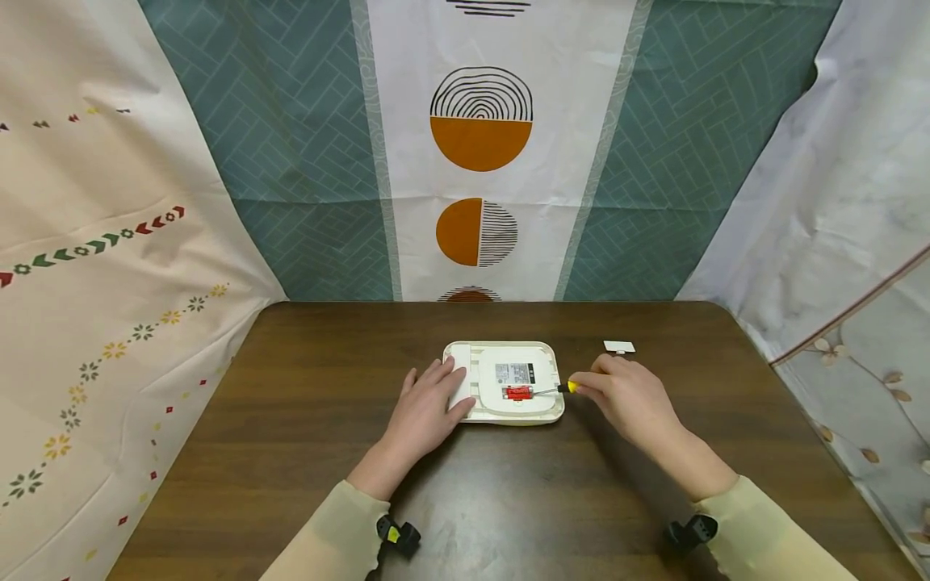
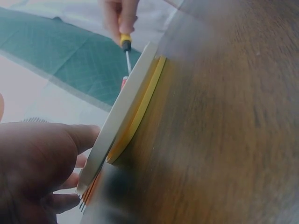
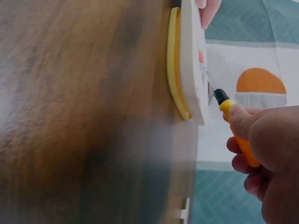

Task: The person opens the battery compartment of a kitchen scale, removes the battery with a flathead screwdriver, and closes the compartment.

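Note:
A flat white square device (image 1: pixel 504 382) lies back-up on the brown table (image 1: pixel 291 452), with a grey label and a small red part (image 1: pixel 517 393) on it. My left hand (image 1: pixel 429 407) lies flat on the device's left edge, fingers straight, holding it down. My right hand (image 1: pixel 625 395) grips a small screwdriver with a yellow handle (image 1: pixel 571 387); its metal tip reaches the red part. In the left wrist view the device's edge (image 2: pixel 126 112) shows side-on, with the screwdriver (image 2: pixel 125 46) behind it. The right wrist view has the yellow handle (image 3: pixel 238 135) in my curled fingers, next to the device (image 3: pixel 191 65).
A small white piece (image 1: pixel 619 347) lies on the table behind my right hand. Patterned cloth hangs on all sides: teal and white with orange discs (image 1: pixel 479 137) at the back, cream at the left, pale at the right.

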Tool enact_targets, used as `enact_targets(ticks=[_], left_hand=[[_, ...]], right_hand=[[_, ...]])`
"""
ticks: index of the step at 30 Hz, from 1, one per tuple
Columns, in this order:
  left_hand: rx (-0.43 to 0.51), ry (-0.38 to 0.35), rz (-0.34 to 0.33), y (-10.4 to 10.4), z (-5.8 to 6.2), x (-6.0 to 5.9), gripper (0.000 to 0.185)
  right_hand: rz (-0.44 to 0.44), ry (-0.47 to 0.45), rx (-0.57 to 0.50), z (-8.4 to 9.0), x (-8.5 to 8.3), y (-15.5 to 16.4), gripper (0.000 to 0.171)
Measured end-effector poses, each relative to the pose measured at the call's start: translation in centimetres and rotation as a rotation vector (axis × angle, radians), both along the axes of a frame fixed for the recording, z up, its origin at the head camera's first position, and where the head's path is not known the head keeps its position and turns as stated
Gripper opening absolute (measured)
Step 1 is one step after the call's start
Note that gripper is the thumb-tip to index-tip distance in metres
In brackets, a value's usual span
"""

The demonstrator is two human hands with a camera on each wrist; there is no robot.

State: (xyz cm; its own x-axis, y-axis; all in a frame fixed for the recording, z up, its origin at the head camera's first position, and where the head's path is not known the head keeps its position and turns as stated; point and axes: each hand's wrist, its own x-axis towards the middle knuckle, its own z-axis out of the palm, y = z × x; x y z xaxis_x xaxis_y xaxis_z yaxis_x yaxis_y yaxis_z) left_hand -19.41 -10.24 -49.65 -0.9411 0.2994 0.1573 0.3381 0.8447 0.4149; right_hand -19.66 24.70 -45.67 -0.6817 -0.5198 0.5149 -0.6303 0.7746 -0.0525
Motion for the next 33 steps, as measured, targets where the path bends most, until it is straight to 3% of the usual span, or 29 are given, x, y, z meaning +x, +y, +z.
enact_targets(ticks=[15,19,26,33], left_hand=[[0.000,0.017,-0.003,-0.1,0.0,0.0,0.059],[0.006,0.018,-0.009,-0.1,0.0,0.1,0.059],[0.007,0.004,-0.007,-0.1,0.1,0.0,0.060],[-0.003,0.010,-0.006,-0.1,0.1,0.0,0.060]], right_hand=[[-0.054,-0.140,-0.106,-1.8,-0.1,1.0,0.025],[-0.030,-0.082,-0.088,-1.6,-0.1,0.8,0.028],[0.033,0.067,0.043,0.3,0.1,-0.5,0.040],[0.046,0.092,0.052,0.5,0.1,-0.8,0.039]])
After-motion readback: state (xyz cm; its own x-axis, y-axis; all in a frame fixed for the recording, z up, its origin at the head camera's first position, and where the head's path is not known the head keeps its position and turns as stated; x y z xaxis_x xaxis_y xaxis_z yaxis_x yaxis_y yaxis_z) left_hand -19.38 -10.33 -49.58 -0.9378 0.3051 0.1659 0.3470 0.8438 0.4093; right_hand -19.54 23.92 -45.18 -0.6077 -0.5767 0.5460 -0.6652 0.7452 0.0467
